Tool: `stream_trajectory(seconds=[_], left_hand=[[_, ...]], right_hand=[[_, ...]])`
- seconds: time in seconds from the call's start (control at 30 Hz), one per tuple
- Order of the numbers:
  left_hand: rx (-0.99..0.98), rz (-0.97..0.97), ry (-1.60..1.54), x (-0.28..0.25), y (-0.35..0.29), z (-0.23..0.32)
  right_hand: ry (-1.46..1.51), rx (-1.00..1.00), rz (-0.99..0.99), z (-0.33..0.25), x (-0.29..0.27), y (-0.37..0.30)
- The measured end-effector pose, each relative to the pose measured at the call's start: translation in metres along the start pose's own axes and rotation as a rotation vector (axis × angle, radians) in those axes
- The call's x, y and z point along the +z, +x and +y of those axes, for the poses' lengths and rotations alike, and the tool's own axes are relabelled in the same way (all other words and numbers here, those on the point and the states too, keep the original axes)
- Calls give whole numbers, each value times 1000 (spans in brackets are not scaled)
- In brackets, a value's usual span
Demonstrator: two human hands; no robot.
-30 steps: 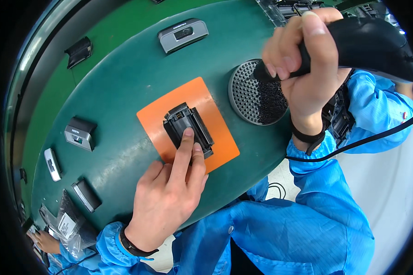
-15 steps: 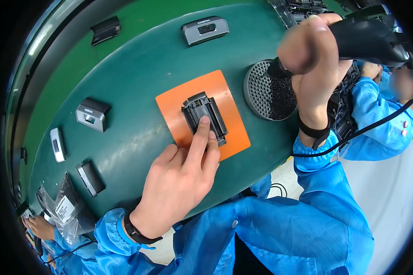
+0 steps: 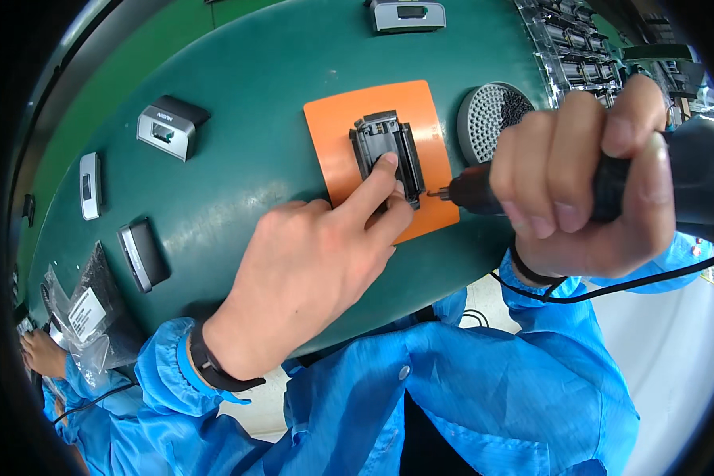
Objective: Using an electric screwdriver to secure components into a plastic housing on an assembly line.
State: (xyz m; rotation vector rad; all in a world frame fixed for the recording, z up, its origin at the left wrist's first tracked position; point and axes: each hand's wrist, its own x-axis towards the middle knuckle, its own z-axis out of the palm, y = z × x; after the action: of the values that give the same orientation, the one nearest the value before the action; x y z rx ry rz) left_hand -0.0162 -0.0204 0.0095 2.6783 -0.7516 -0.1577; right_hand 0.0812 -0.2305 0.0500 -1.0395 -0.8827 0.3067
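A black plastic housing (image 3: 377, 141) with a slotted inside lies on an orange mat (image 3: 330, 119). My left hand (image 3: 313, 258) holds it down there, the index fingertip pressed onto its middle and the other fingers bent by its near end. Wrapped around a black electric screwdriver (image 3: 477, 192) is my right hand (image 3: 587, 174). The screwdriver lies nearly level, its thin tip pointing left at the housing's lower right edge. Whether the tip touches the housing or carries a screw is too small to tell.
A round grey dimpled tray (image 3: 480, 123) with small black screws stands right of the mat. Grey-and-black device covers (image 3: 166, 131) lie left and at the far edge (image 3: 409, 16). A plastic bag (image 3: 91, 313) sits lower left; racked parts (image 3: 571, 47) are far right. Another person's hand (image 3: 44, 353) shows left.
My right hand has brought the screwdriver from over the screw tray down and beside the housing. The left hand keeps pressing on the housing. The whole view has shifted.
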Motion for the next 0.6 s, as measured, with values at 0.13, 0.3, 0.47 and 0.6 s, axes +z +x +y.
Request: stream_trajectory(seconds=[0.13,0.3,0.47,0.6], left_hand=[[-28,-26,-1,-8,1,1],[67,13,-90,-13,4,-10],[43,25,-78,-9,3,-7],[38,38,-66,-8,4,-7]], right_hand=[[-2,29,-1,9,0,-4],[-24,17,29,9,-1,-5],[-41,35,-1,11,-4,-5],[-38,27,13,16,-5,-6]])
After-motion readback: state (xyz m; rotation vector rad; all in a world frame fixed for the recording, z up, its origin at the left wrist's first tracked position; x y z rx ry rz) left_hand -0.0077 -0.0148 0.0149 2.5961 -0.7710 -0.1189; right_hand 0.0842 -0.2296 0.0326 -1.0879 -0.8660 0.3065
